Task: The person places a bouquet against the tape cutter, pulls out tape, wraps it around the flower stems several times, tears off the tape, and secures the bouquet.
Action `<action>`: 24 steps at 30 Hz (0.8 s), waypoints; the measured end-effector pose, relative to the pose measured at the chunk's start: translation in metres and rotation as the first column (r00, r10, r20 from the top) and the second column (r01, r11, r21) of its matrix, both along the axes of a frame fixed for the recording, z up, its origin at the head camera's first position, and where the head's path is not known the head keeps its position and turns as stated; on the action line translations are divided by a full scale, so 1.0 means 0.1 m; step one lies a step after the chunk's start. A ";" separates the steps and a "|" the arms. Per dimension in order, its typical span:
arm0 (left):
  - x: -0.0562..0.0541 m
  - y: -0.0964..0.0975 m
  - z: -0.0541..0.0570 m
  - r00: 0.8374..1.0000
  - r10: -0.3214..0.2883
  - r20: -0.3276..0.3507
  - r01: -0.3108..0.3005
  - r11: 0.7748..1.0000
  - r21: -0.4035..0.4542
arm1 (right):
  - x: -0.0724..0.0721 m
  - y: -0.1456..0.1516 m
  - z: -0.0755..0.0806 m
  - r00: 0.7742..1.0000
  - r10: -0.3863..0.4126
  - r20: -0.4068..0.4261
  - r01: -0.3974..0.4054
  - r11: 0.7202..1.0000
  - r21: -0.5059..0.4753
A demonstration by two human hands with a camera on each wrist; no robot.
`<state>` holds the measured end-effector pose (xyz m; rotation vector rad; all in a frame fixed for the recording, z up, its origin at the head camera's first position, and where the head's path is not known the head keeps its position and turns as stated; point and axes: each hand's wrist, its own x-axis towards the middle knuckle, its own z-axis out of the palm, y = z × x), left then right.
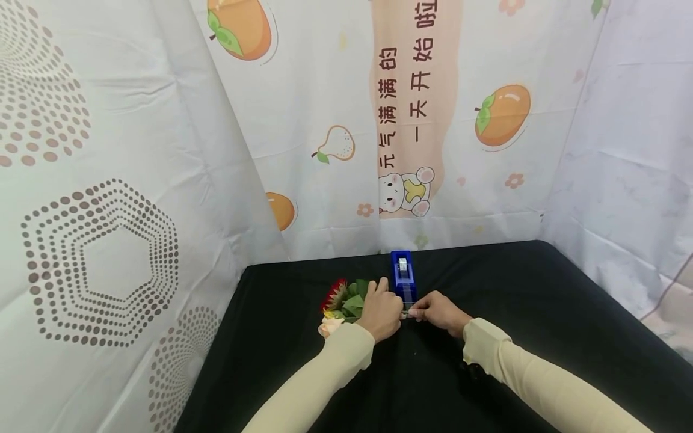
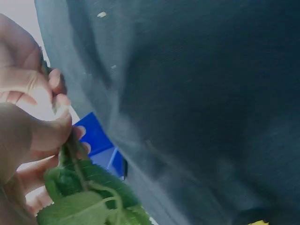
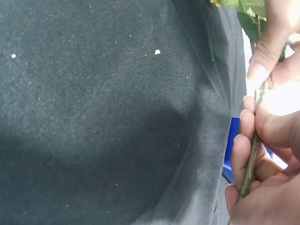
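My left hand (image 1: 381,313) grips the stems of a small bunch of flowers just below the leaves (image 1: 354,300). A red flower (image 1: 334,294) and a pale peach flower (image 1: 329,325) point to the left, with a bit of yellow between them. From the other side, my right hand (image 1: 441,311) pinches the lower stem (image 3: 251,166) between thumb and curled fingers. Shiny clear tape (image 3: 259,93) lies on the stem between the two thumbs. Right behind the hands stands a blue tape dispenser (image 1: 403,273), its front partly hidden by them.
A black cloth (image 1: 520,300) covers the table, with a few pale specks (image 3: 157,52) on it. Printed white curtains (image 1: 325,198) hang behind the table and along both sides. Something small and dark (image 1: 473,370) lies under the right sleeve.
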<state>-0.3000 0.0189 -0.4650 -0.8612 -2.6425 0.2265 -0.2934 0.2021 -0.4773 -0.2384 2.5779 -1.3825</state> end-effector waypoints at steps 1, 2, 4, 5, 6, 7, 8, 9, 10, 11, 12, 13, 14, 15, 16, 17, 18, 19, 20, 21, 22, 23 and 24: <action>-0.02 0.01 0.02 1.000 0.001 0.029 -0.001 1.000 -0.008 | 0.00 0.00 -0.01 1.000 -0.007 0.005 0.007 1.000 0.004; -0.04 0.01 0.04 0.998 0.003 0.060 -0.002 1.000 -0.015 | 0.00 0.00 -0.02 1.000 -0.014 0.006 0.014 1.000 0.009; -0.08 0.01 0.08 0.992 0.005 0.128 -0.003 1.000 -0.010 | 0.00 0.00 -0.02 1.000 -0.027 0.004 0.027 1.000 0.014; -0.11 0.02 0.11 0.986 0.006 0.167 -0.007 1.000 0.001 | 0.01 0.00 -0.01 0.999 -0.034 0.002 0.034 0.999 0.012; -0.14 0.02 0.13 0.980 0.009 0.199 -0.011 1.000 0.012 | 0.01 0.00 -0.01 0.999 -0.034 -0.006 0.034 0.999 0.014; -0.17 0.02 0.16 0.973 0.011 0.231 -0.017 1.000 0.024 | 0.01 0.00 -0.01 0.999 -0.036 -0.011 0.036 0.999 0.016; -0.19 0.02 0.19 0.965 0.012 0.263 -0.023 0.999 0.039 | 0.01 0.00 -0.01 0.999 -0.036 -0.019 0.036 0.999 0.017; -0.22 0.02 0.21 0.955 0.012 0.295 -0.029 0.998 0.051 | 0.01 0.00 -0.01 0.999 -0.036 -0.026 0.036 0.999 0.016; -0.24 0.02 0.24 0.946 0.013 0.325 -0.035 0.998 0.060 | 0.01 0.00 -0.02 0.999 -0.033 -0.035 0.034 0.999 0.018; -0.26 0.02 0.26 0.933 0.014 0.359 -0.039 0.997 0.063 | 0.01 0.00 -0.02 0.998 -0.036 -0.042 0.036 0.999 0.017; -0.27 0.02 0.28 0.921 0.015 0.390 -0.042 0.997 0.062 | 0.01 0.00 -0.02 0.998 -0.038 -0.047 0.039 0.999 0.019; -0.28 0.02 0.30 0.904 0.017 0.427 -0.048 0.997 0.063 | 0.02 -0.01 -0.03 0.998 -0.035 -0.057 0.037 0.999 0.021; -0.29 0.03 0.32 0.887 0.019 0.462 -0.053 0.997 0.060 | 0.02 -0.01 -0.03 0.997 -0.031 -0.071 0.033 0.999 0.025; -0.29 0.04 0.33 0.869 0.024 0.495 -0.058 0.997 0.055 | 0.02 -0.01 -0.04 0.996 -0.034 -0.077 0.036 0.999 0.027; -0.29 0.05 0.34 0.851 0.030 0.525 -0.064 0.997 0.048 | 0.03 -0.02 -0.04 0.996 -0.036 -0.085 0.039 0.999 0.028; -0.29 0.06 0.36 0.831 0.035 0.556 -0.073 0.996 0.046 | 0.03 -0.02 -0.04 0.995 -0.041 -0.090 0.044 0.999 0.028; -0.28 0.06 0.37 0.812 0.044 0.582 -0.085 0.996 0.042 | 0.03 -0.02 -0.04 0.994 -0.042 -0.100 0.045 0.998 0.034; -0.27 0.07 0.39 0.792 0.053 0.608 -0.096 0.995 0.039 | 0.03 -0.02 -0.04 0.993 -0.040 -0.112 0.044 0.998 0.040; -0.26 0.08 0.40 0.775 0.060 0.629 -0.103 0.994 0.032 | 0.04 -0.02 -0.04 0.992 -0.042 -0.119 0.048 0.998 0.044; -0.25 0.08 0.41 0.760 0.067 0.647 -0.111 0.993 0.028 | 0.04 -0.02 -0.03 0.991 -0.047 -0.123 0.053 0.997 0.047; -0.24 0.08 0.42 0.746 0.070 0.663 -0.117 0.993 0.027 | 0.04 -0.02 -0.04 0.990 -0.045 -0.133 0.053 0.997 0.054; -0.23 0.08 0.43 0.734 0.073 0.675 -0.123 0.992 0.028 | 0.04 -0.02 -0.04 0.989 -0.044 -0.140 0.053 0.997 0.060; -0.22 0.08 0.44 0.726 0.073 0.684 -0.127 0.991 0.029 | 0.04 -0.02 -0.04 0.989 -0.043 -0.144 0.053 0.996 0.066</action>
